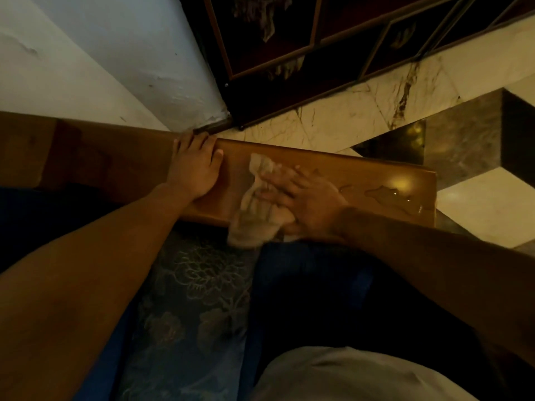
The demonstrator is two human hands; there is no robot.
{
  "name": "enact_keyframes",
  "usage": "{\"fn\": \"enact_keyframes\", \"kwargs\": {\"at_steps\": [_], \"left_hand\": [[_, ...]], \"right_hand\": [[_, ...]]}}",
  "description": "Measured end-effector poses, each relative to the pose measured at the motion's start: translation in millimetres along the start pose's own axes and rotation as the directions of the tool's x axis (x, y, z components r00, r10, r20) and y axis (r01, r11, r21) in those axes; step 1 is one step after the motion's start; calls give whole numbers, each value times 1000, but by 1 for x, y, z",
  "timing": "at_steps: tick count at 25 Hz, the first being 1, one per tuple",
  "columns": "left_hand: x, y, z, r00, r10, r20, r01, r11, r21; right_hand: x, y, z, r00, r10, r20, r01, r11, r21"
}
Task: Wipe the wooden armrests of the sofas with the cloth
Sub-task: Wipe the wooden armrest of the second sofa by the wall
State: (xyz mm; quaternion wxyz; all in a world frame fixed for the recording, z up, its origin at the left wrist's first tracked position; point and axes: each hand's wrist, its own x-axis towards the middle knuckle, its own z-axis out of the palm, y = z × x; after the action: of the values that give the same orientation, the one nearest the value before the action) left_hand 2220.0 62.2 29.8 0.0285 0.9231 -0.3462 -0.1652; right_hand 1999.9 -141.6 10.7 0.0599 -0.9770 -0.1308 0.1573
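A flat wooden armrest (373,176) runs left to right across the middle of the view, glossy at its right end with a wet patch (390,196). My left hand (195,166) rests flat on its left part, fingers curled over the far edge. A crumpled pale cloth (256,218) lies on the armrest's middle and hangs over its near edge. My right hand (304,199) presses flat on the cloth, fingers spread and slightly blurred.
A blue floral sofa cushion (191,299) lies below the armrest. A white wall (101,53) stands behind at the left, a dark framed cabinet (289,47) at the back. Marble floor (347,111) with dark inlay lies beyond the armrest's right end.
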Motion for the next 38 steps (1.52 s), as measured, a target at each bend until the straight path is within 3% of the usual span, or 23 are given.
{"fn": "enact_keyframes", "kwargs": {"at_steps": [2,4,6,7,8,10,12,15,17,19,20,22,23,25,26,28,31,34,38], "left_hand": [[-6,8,3,1000,-16,-15,16,1000,-2],[-10,18,8,999,-44,-27,44,999,10],[-7,27,8,996,-75,-42,76,997,14],[-4,30,6,995,-86,-58,87,996,12],[0,33,4,993,-91,-76,92,996,7],[6,37,0,988,-113,-104,115,993,9],[14,41,-2,987,-127,-99,128,992,5],[23,58,-3,994,-83,-65,83,996,8],[25,67,1,999,-27,-22,29,997,72],[26,70,4,1000,-19,-13,20,992,126],[25,70,5,1000,-18,-10,19,991,134],[26,67,7,1000,-24,0,24,993,116],[30,65,6,1000,-21,10,20,996,83],[35,63,4,999,-16,34,16,1000,4],[38,61,3,999,-16,45,17,1000,-6],[43,64,2,997,-16,80,14,1000,20],[45,90,5,992,-35,124,21,993,118],[40,124,20,985,8,175,-36,987,157],[32,142,33,988,11,155,-42,980,194]], "right_hand": [[29,24,-12,967,254,-8,-253,965,76],[62,46,-28,871,485,71,-484,827,287],[87,54,-45,771,607,196,-617,634,465],[91,51,-49,734,647,206,-651,585,484],[87,45,-43,721,673,165,-665,605,438],[54,13,-26,792,610,-28,-574,760,304],[-1,-18,-5,914,390,-108,-357,903,238],[-63,-6,13,989,138,-48,-130,980,150],[-68,32,6,983,185,19,-186,980,75],[-36,68,-12,900,426,97,-436,889,141],[-15,82,-23,826,532,186,-564,780,272],[22,91,-39,710,629,317,-693,544,474],[28,83,-41,681,666,304,-713,509,481],[18,55,-33,679,722,134,-702,584,408],[3,33,-24,718,695,38,-660,662,354],[-34,-15,-7,840,537,-79,-490,813,315],[-74,-41,19,964,259,-65,-241,949,201],[-107,-10,33,974,220,-46,-213,969,124],[-157,41,40,896,440,-60,-426,890,162]]}}
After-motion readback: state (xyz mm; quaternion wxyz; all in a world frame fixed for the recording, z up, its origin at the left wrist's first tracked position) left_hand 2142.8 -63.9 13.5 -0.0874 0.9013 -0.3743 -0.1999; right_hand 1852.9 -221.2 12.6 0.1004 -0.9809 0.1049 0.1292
